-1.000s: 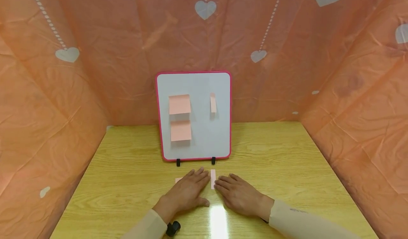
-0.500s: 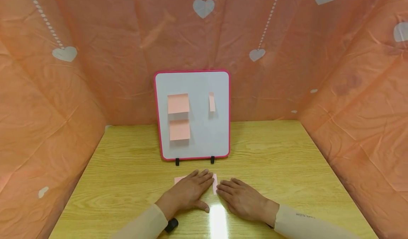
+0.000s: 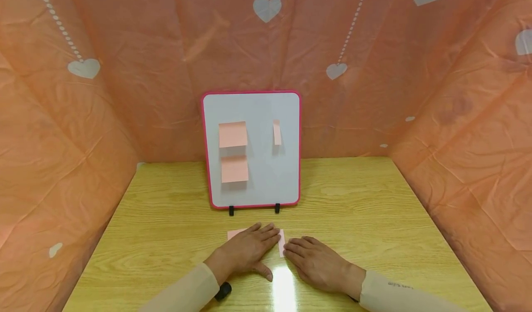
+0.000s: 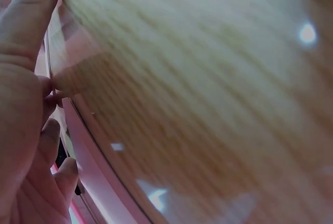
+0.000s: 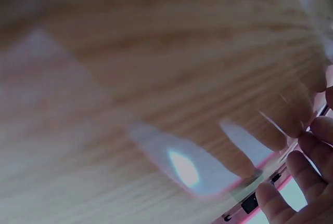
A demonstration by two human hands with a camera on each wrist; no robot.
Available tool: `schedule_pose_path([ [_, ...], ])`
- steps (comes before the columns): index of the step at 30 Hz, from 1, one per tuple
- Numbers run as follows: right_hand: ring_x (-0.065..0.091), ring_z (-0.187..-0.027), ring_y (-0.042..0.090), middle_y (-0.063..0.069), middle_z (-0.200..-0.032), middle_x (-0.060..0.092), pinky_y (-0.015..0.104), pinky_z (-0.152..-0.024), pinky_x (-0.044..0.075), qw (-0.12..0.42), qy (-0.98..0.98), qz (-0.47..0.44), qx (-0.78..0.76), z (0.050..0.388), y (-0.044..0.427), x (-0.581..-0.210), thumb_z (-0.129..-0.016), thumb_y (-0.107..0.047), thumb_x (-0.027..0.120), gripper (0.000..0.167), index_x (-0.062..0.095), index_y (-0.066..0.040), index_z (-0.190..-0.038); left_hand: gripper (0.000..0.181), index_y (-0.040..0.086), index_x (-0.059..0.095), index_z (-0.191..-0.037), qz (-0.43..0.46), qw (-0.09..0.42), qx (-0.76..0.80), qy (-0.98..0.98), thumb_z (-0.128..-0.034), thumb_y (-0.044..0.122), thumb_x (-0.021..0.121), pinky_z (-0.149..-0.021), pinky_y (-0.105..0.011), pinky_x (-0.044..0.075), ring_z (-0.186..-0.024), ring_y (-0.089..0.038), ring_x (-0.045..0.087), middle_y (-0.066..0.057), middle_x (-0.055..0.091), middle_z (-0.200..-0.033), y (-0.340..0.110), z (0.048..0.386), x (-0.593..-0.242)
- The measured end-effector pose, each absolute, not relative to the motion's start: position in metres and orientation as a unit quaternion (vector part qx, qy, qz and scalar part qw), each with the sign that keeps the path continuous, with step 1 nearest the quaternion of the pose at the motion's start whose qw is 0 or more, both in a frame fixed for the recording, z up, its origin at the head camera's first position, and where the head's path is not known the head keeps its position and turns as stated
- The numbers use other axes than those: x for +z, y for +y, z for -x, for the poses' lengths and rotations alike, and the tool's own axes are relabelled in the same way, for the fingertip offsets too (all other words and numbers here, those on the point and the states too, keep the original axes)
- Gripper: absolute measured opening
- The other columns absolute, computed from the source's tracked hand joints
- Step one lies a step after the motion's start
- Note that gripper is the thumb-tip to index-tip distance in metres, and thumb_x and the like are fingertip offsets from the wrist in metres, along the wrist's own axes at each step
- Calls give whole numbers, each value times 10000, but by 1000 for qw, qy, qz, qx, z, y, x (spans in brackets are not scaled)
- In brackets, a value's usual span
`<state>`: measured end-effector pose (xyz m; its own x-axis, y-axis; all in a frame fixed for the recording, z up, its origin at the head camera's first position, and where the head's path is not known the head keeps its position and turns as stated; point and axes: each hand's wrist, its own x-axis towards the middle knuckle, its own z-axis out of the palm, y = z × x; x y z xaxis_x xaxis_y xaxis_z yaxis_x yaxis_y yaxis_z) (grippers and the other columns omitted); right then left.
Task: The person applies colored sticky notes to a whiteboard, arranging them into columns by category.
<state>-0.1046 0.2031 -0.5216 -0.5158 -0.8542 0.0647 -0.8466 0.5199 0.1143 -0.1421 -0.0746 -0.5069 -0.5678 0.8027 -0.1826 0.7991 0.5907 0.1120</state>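
Observation:
A narrow pink paper strip (image 3: pixel 282 245) lies slightly tilted on the table between my two hands. My left hand (image 3: pixel 248 251) is palm down with fingers extended. Its fingertips reach the strip's left side, and the hand covers most of a wider pink paper piece (image 3: pixel 234 233), whose far left corner shows. In the left wrist view, pink paper (image 4: pixel 99 174) runs past the fingers. My right hand (image 3: pixel 317 263) rests to the right, its fingertips at the strip's right edge. From the right wrist view, its fingers (image 5: pixel 307 174) look outstretched, with nothing gripped.
Behind the hands stands a pink-framed whiteboard (image 3: pixel 266 187) on black stand feet (image 3: pixel 231 211). Two pink sticky notes (image 3: pixel 232 134) are on its left half, one above the other, and a narrow pink strip (image 3: pixel 276 132) is at upper right. Orange heart-patterned cloth (image 3: pixel 341 122) surrounds the table.
The paper strip has shifted slightly right and nearer, and now tilts. My left fingers moved right onto its side. My right hand slid a little right and nearer.

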Motion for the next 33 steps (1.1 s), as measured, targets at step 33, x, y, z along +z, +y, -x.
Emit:
schedule_pose_path([
  [33,625,-1082,140,-76,-1086,705,388,-1071,513,152,-839,-520,-59,141,186,-524,-1051,-483,624,300,712,-201,-1104,1097,128,332,-1665,-442,121,31,888,-852,834,543,-1343,-443,195,-1628,-181,222,7,285,-1742,-75,145,-512],
])
